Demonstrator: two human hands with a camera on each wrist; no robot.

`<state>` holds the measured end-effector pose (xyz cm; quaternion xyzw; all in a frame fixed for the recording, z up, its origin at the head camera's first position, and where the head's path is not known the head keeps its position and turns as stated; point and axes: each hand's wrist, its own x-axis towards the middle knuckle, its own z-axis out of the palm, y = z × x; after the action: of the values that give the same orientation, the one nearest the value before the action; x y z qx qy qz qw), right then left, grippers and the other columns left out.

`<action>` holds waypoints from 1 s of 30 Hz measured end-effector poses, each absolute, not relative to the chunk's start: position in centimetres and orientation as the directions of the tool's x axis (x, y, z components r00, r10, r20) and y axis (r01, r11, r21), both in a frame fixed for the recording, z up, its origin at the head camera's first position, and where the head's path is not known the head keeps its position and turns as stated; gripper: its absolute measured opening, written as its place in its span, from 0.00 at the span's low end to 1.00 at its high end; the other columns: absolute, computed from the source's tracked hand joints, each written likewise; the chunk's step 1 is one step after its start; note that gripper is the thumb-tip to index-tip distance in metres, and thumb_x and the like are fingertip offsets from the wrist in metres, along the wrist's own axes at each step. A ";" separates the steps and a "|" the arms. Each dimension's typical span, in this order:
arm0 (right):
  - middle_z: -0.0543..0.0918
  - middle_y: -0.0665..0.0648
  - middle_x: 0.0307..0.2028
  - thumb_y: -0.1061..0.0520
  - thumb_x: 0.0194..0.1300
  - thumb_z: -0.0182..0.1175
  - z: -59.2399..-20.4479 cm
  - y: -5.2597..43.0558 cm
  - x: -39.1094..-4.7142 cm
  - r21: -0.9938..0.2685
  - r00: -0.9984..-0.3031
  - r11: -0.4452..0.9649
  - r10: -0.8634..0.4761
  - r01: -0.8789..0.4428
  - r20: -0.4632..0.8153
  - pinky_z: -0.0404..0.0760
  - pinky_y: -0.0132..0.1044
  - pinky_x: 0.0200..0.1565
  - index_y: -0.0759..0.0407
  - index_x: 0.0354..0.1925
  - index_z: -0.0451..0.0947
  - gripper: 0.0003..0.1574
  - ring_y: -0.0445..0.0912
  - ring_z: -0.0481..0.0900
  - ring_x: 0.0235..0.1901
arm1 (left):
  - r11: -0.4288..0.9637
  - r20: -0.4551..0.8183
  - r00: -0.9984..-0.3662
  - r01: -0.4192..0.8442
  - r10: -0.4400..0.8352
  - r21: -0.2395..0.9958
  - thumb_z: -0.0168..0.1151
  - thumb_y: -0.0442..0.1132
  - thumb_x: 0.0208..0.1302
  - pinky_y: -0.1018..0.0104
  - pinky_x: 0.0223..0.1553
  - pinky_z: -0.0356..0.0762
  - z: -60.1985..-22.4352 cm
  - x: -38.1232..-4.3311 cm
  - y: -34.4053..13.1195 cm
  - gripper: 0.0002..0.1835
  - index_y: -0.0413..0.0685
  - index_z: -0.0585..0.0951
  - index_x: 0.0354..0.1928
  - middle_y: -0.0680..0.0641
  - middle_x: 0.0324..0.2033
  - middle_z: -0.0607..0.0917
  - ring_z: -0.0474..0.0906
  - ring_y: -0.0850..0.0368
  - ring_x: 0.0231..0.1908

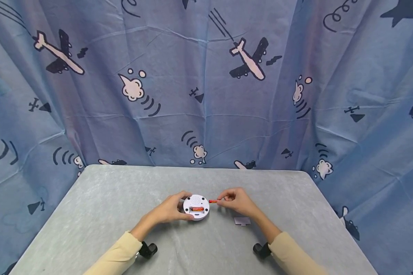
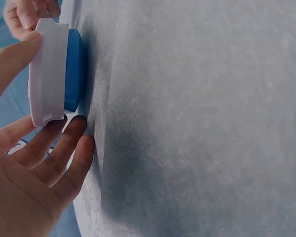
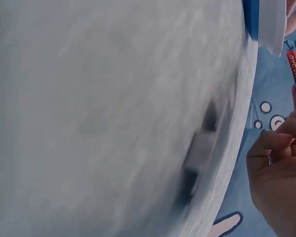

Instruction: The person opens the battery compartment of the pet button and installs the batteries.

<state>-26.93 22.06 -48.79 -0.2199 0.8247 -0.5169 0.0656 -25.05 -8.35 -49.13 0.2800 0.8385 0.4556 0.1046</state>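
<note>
We see the left hand (image 1: 174, 208) gripping a round white device (image 1: 195, 200) by its edge over the bench (image 1: 124, 187), its blue side turned downward. One red battery (image 1: 197, 209) lies in the compartment facing up. The right hand (image 1: 239, 201) pinches a second red battery (image 1: 212, 201) just beside the device's right edge. Nearer us, below the right hand, a small pale cover-like piece (image 1: 242, 220) lies on the bench; it blurs in the right wrist view, so we cannot quite make out its shape.
</note>
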 end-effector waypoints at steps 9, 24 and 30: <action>0.70 0.49 0.22 0.63 0.61 0.73 -48.7 19.4 -27.2 -0.891 -0.884 0.331 -0.445 -0.310 0.142 0.60 0.29 0.22 0.65 0.37 0.87 0.06 0.38 0.63 0.20 | 0.427 0.076 -0.819 0.372 0.568 0.824 0.80 0.41 0.56 0.56 0.49 0.80 -49.1 -25.1 -8.4 0.39 0.33 0.71 0.65 0.38 0.56 0.80 0.83 0.49 0.49; 0.67 0.48 0.20 0.61 0.61 0.74 -48.4 16.5 -27.0 -0.885 -0.830 0.279 -0.526 -0.373 0.184 0.60 0.29 0.23 0.60 0.35 0.88 0.04 0.39 0.63 0.21 | 0.439 0.073 -0.818 0.378 0.570 0.815 0.80 0.43 0.56 0.54 0.49 0.80 -49.0 -25.0 -8.3 0.40 0.33 0.71 0.65 0.40 0.53 0.82 0.83 0.49 0.48; 0.68 0.48 0.19 0.67 0.60 0.73 -48.6 15.8 -26.7 -0.894 -0.792 0.197 -0.565 -0.402 0.232 0.60 0.28 0.23 0.66 0.35 0.87 0.04 0.38 0.63 0.21 | 0.426 0.082 -0.814 0.384 0.575 0.819 0.79 0.42 0.56 0.54 0.49 0.80 -49.0 -25.0 -8.4 0.40 0.32 0.71 0.65 0.38 0.55 0.80 0.83 0.48 0.49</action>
<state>-26.75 15.81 -48.64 -0.3141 0.7700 -0.5504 0.0742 -25.01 -8.38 -48.95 0.2862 0.8379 0.4526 0.1057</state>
